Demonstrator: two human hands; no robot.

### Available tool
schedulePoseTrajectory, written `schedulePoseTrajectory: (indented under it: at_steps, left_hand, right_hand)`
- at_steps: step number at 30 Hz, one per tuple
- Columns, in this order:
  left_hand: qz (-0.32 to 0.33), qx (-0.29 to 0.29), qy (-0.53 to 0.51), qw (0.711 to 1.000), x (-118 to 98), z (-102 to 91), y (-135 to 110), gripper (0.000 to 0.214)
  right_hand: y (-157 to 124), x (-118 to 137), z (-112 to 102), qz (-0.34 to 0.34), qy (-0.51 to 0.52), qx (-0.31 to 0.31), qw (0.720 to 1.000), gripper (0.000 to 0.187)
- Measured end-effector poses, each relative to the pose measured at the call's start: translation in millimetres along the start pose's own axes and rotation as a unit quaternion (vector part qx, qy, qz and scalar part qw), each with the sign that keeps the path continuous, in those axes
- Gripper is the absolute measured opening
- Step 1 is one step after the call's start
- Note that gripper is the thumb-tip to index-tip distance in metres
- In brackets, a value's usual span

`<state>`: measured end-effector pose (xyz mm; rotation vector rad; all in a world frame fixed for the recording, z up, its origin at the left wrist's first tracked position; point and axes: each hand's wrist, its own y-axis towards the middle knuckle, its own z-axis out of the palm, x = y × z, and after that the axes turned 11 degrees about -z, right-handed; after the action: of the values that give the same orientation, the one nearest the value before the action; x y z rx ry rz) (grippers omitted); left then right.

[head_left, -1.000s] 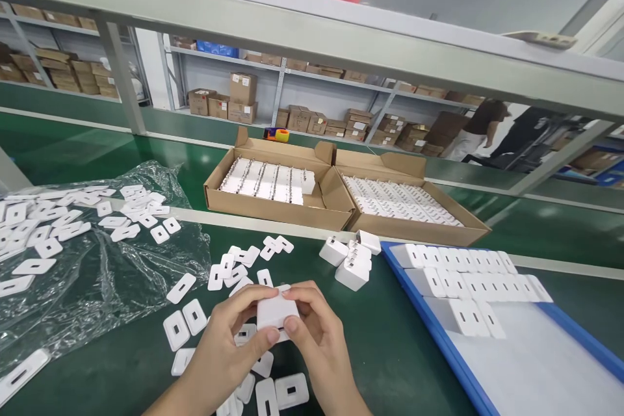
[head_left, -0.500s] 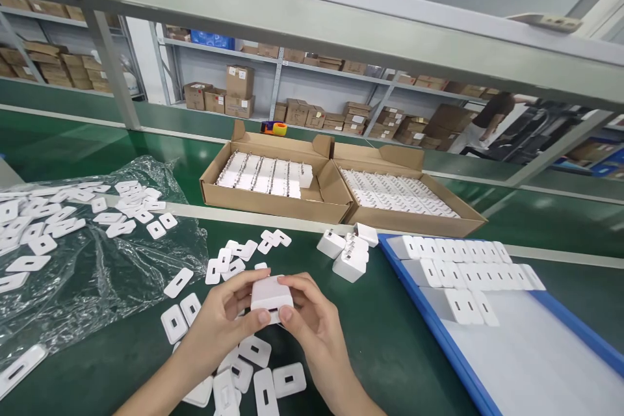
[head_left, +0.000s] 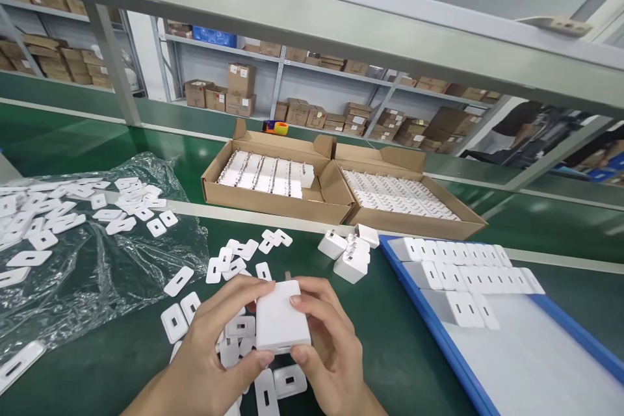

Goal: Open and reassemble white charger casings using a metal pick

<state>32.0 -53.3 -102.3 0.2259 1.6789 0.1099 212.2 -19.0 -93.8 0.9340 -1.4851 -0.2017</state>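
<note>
White plug (head_left: 281,322) tipped and lowered toward the body since half a second ago, broad face now turned up, metal pin (head_left: 287,275) showing at the far end. Sits between left hand (head_left: 209,335) and right hand (head_left: 336,344), neither clearly nearer, both pinching its sides; pin-to-slot line runs away from the body, slot (head_left: 283,349) nearest. Loose plates (head_left: 290,380) lie left and on the near side, blue-rimmed tray (head_left: 435,325) well off rightward

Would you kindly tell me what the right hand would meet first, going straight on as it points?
The right hand would meet the white block it holds; beyond, probably the left hand, though depth is unclear.
</note>
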Motion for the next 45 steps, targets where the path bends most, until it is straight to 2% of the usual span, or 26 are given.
schedulePoseTrajectory:
  at_steps: [7,11,13,15,17,18,19,22,27,28,30,32,33,35,40,45]
  left_hand:
    - [0.002,0.006,0.001,1.0,-2,-1.1,0,0.04]
    - [-0.087,-0.026,-0.02,0.996,0,-3.6,7,0.037]
    - [-0.139,-0.054,-0.04,0.988,3,-5.7,12,0.039]
    - [-0.163,-0.083,-0.05,0.982,7,-7.9,16,0.042]
    - [-0.166,-0.106,-0.045,0.979,10,-9.3,19,0.042]
    - [-0.163,-0.112,-0.04,0.979,11,-9.7,20,0.042]
    - [-0.159,-0.113,-0.033,0.98,12,-9.9,20,0.041]
    - [-0.146,-0.109,-0.015,0.983,13,-10.8,20,0.039]
    - [-0.115,-0.073,0.001,0.991,10,-13.4,18,0.037]
    - [-0.109,-0.063,0.013,0.992,9,-13.1,17,0.036]
    - [-0.093,-0.052,0.048,0.993,8,-11.2,16,0.034]
    - [-0.072,-0.049,0.083,0.993,8,-8.2,15,0.031]
    - [-0.062,-0.047,0.093,0.993,8,-6.7,14,0.03]
    - [-0.045,-0.042,0.096,0.993,9,-4.4,13,0.029]
    - [-0.035,-0.027,0.078,0.996,10,-2.7,12,0.031]
    - [-0.025,-0.022,0.07,0.997,7,-1.9,11,0.032]
  right_hand:
    - [1,-1,-1,-0.026,-0.058,0.021,0.998,0.029]
    - [11,-11,-19,0.018,-0.163,0.062,0.985,0.048]
    - [14,-19,-25,0.064,-0.252,0.101,0.96,0.046]
    - [11,-30,-20,0.084,-0.366,0.183,0.909,0.035]
    - [4,-40,-6,0.059,-0.453,0.261,0.85,0.017]
    - [-1,-45,3,0.04,-0.474,0.279,0.834,0.01]
    - [-5,-50,12,0.026,-0.482,0.28,0.83,0.013]
    - [-10,-57,18,0.018,-0.467,0.237,0.852,0.028]
    - [11,-40,-26,0.058,-0.416,0.081,0.904,0.023]
    - [15,-32,-33,0.065,-0.374,0.028,0.925,0.021]
    - [20,-14,-37,0.07,-0.224,-0.085,0.968,0.017]
    - [17,2,-30,0.046,-0.06,-0.155,0.985,0.011]
    - [14,7,-24,0.023,-0.011,-0.16,0.987,0.007]
    - [6,13,-14,-0.02,-0.001,-0.128,0.992,0.007]
    - [-9,9,-8,-0.075,-0.09,-0.041,0.992,0.022]
    - [-8,10,-11,-0.124,-0.129,-0.002,0.984,0.029]
